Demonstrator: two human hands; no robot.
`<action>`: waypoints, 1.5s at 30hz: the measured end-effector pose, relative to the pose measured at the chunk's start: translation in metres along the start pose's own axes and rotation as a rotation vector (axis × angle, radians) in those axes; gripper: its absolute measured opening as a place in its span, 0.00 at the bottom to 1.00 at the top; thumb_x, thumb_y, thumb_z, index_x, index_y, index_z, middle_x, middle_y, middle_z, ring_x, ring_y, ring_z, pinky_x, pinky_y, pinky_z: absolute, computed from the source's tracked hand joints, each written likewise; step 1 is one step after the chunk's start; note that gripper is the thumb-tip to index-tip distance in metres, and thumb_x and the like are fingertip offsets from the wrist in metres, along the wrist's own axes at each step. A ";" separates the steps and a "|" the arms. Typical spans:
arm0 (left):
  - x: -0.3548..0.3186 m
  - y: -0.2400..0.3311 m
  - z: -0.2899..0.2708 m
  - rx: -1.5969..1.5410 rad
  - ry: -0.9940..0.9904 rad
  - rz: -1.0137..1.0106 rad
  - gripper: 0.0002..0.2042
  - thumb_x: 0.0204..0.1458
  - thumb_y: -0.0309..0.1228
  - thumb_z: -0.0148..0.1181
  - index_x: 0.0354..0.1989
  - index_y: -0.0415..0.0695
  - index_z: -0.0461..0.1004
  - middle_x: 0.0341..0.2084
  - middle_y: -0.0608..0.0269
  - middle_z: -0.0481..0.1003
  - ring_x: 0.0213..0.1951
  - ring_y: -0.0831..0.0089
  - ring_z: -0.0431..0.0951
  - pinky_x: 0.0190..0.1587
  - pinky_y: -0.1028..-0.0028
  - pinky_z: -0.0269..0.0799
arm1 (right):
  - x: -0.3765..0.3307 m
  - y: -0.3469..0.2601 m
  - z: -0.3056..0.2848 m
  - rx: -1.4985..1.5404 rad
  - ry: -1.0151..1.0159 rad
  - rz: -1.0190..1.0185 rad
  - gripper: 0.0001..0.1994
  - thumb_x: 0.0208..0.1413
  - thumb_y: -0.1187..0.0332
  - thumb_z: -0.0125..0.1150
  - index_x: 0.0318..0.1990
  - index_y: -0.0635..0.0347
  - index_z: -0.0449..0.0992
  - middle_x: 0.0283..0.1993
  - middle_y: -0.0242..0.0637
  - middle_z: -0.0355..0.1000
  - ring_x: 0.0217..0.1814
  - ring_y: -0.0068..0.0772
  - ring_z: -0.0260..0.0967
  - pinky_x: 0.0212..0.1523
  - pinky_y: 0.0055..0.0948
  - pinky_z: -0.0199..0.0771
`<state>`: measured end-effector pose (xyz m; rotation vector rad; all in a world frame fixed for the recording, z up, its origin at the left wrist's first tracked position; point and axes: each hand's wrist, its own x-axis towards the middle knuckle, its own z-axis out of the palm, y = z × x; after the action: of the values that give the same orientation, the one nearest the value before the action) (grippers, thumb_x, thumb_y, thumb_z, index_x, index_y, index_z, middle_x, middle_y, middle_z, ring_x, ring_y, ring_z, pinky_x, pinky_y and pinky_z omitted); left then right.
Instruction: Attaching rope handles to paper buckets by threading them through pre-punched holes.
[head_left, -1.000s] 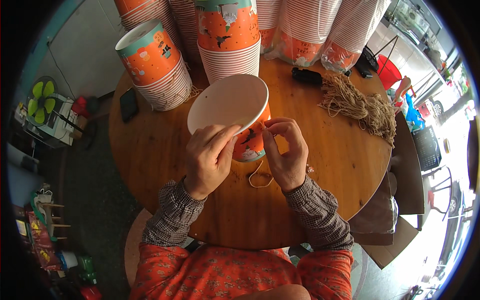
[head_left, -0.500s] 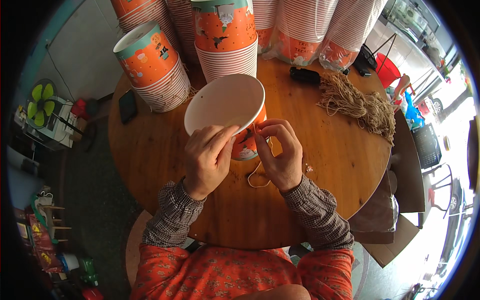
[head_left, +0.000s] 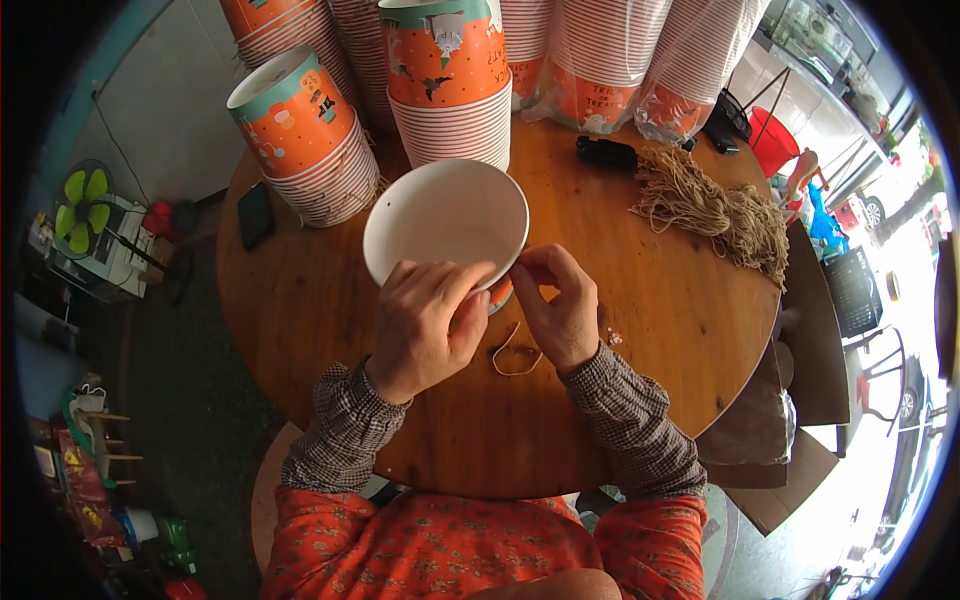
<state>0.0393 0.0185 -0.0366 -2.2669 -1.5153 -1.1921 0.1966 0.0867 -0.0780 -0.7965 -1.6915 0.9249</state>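
A paper bucket (head_left: pixel 445 218), white inside and orange outside, is held tilted over the round wooden table (head_left: pixel 300 330). My left hand (head_left: pixel 425 325) grips its near rim and side. My right hand (head_left: pixel 557 300) pinches a thin tan string (head_left: pixel 515 352) at the bucket's right rim. The string hangs down in a loop between my wrists, just above the tabletop.
Stacks of orange paper buckets (head_left: pixel 305 135) stand along the table's far side, some wrapped in clear plastic (head_left: pixel 610 60). A bundle of tan strings (head_left: pixel 715 205) lies at the right, a black tool (head_left: pixel 605 153) beside it, a dark phone (head_left: pixel 255 215) at the left. A green fan (head_left: pixel 75 205) sits on the floor.
The bucket has tipped so its white inside faces up more. My right hand's fingers moved up to its right rim with the string.
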 end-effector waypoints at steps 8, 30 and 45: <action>0.027 -0.036 0.001 -0.143 -0.387 -0.189 0.12 0.55 0.28 0.54 0.47 0.42 0.75 0.31 0.48 0.79 0.34 0.52 0.80 0.38 0.61 0.75 | -0.002 0.010 0.004 0.044 -0.069 0.098 0.06 0.56 0.74 0.61 0.39 0.66 0.74 0.35 0.38 0.74 0.34 0.27 0.74 0.37 0.25 0.75; 0.031 -0.021 0.004 -0.423 -0.096 -0.145 0.03 0.56 0.21 0.56 0.36 0.35 0.75 0.33 0.63 0.78 0.33 0.77 0.78 0.35 0.80 0.72 | 0.015 -0.018 -0.037 0.423 -0.162 0.293 0.06 0.59 0.75 0.59 0.41 0.65 0.72 0.32 0.33 0.75 0.27 0.14 0.69 0.23 0.16 0.70; 0.041 -0.014 0.008 -0.756 -0.453 -0.470 0.06 0.59 0.23 0.56 0.42 0.34 0.73 0.32 0.62 0.79 0.32 0.81 0.78 0.36 0.80 0.75 | 0.010 -0.024 -0.045 0.331 -0.304 0.091 0.06 0.59 0.80 0.56 0.42 0.65 0.69 0.35 0.32 0.74 0.35 0.16 0.71 0.35 0.16 0.72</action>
<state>0.0387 0.0580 -0.0169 -2.9006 -2.1250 -1.6843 0.2354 0.0924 -0.0434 -0.5327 -1.7039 1.4034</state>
